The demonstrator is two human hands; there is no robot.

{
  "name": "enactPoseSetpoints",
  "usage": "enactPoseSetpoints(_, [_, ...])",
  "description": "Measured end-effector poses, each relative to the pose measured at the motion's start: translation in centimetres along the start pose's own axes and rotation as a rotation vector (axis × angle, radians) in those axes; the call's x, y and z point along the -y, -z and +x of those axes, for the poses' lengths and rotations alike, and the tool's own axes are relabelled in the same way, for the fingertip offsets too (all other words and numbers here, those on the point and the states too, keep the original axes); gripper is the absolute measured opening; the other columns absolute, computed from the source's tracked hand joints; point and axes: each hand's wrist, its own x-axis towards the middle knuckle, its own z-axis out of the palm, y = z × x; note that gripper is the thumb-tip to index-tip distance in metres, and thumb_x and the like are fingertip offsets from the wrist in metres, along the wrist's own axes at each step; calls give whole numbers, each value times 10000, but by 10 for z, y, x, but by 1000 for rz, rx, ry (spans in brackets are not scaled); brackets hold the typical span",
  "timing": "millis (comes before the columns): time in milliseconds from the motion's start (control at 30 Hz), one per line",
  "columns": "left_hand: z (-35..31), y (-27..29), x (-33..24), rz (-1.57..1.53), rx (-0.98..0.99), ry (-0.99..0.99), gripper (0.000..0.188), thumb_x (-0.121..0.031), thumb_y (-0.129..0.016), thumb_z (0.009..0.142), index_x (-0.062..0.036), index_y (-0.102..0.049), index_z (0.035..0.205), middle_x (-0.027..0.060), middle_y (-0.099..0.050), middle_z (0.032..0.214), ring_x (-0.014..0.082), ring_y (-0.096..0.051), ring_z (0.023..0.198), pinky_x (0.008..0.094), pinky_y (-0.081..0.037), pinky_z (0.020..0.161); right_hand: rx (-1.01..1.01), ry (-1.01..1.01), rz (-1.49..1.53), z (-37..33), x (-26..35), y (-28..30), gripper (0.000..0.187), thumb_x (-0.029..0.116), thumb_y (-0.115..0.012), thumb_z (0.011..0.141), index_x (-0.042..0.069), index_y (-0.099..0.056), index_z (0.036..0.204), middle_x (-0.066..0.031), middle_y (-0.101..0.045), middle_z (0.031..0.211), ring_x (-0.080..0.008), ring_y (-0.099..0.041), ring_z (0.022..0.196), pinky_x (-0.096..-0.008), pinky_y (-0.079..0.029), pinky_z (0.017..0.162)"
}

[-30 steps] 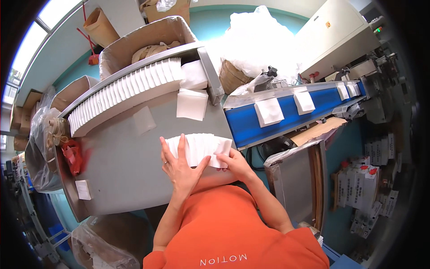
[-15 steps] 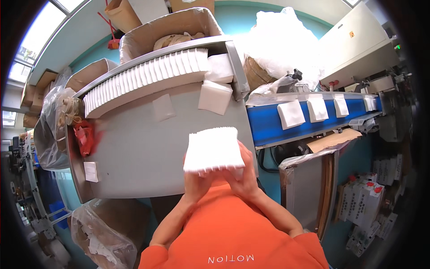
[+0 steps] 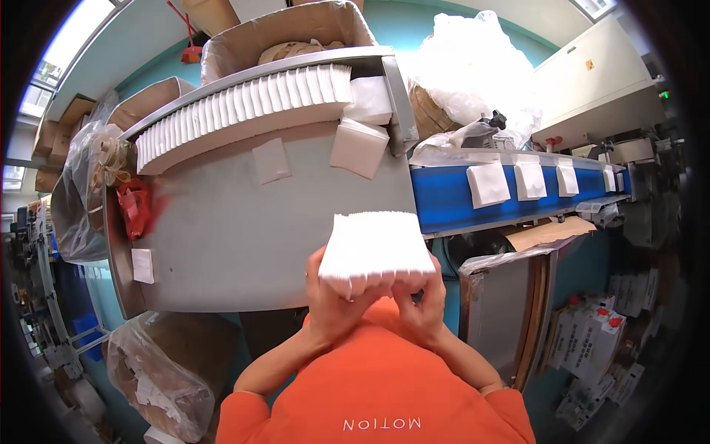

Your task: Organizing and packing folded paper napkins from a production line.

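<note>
Close to my chest, over the near right edge of the grey table [image 3: 222,244], I hold a thick stack of white folded paper napkins [image 3: 379,243]. My left hand [image 3: 329,300] grips its left side from below, fingers curled round it. On the opposite side my right hand [image 3: 425,300] grips it too, with the thumb near the lower edge. A long row of white napkins [image 3: 244,115] stands on edge along the table's far rim. To the right of that row are a white napkin pile [image 3: 370,100] and another pile [image 3: 359,148] in front of it.
A blue conveyor belt [image 3: 447,194] on the right carries several small napkin stacks [image 3: 488,185]. One flat napkin [image 3: 271,161] lies mid-table, another [image 3: 143,266] near the left edge beside a red plastic bag [image 3: 134,209]. Behind the table stands a cardboard box [image 3: 296,26].
The napkin stack and both my hands have shifted right relative to the table. The view has moved slightly as well, and the stacks on the belt sit a little further right in it.
</note>
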Motion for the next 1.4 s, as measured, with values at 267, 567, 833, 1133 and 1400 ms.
enactPoseSetpoints(267, [24, -26, 28, 230, -17, 282, 1069, -523, -736, 840, 34, -154, 1542, 353, -369, 1446, 474, -500, 1236, 508, -429, 996, 49, -463, 176, 59, -71, -14, 403, 366, -582, 1006, -1, -656, 1154, -104, -657, 1046, -197, -636, 932, -314, -505, 800])
enactPoseSetpoints(567, [30, -26, 23, 335, -16, 238, 1127, -459, -839, 750, -84, -168, 1573, 357, -232, 1487, 522, -361, 1339, 552, -378, 1064, -123, -683, 456, 60, -87, 10, 362, 230, -653, 962, -14, -594, 1222, -75, -681, 1101, -144, -673, 927, -263, -540, 758])
enactPoseSetpoints(833, [33, -45, 28, 272, 35, 176, 1074, -420, -827, 745, -112, -210, 1569, 337, -179, 1524, 519, -352, 1336, 568, -377, 1047, 4, -394, 232, 71, -74, -31, 446, 433, -548, 1027, 3, -609, 1126, -65, -625, 978, -114, -585, 909, -274, -488, 796])
enactPoseSetpoints(1133, [40, -42, 14, 291, 73, 237, 1157, -414, -885, 684, -139, -189, 1567, 334, -143, 1533, 510, -295, 1389, 574, -349, 1078, -34, -440, 306, 67, -78, -26, 409, 417, -541, 1027, 65, -621, 1219, -33, -668, 1040, -110, -608, 929, -287, -501, 792])
enactPoseSetpoints(1400, [43, -41, 17, 299, 70, 282, 1147, -454, -872, 686, -146, -198, 1563, 319, -129, 1543, 519, -342, 1352, 569, -371, 1062, 28, -561, 340, 60, -73, -18, 447, 463, -586, 996, 50, -638, 1158, -4, -665, 975, -79, -582, 851, -265, -487, 716])
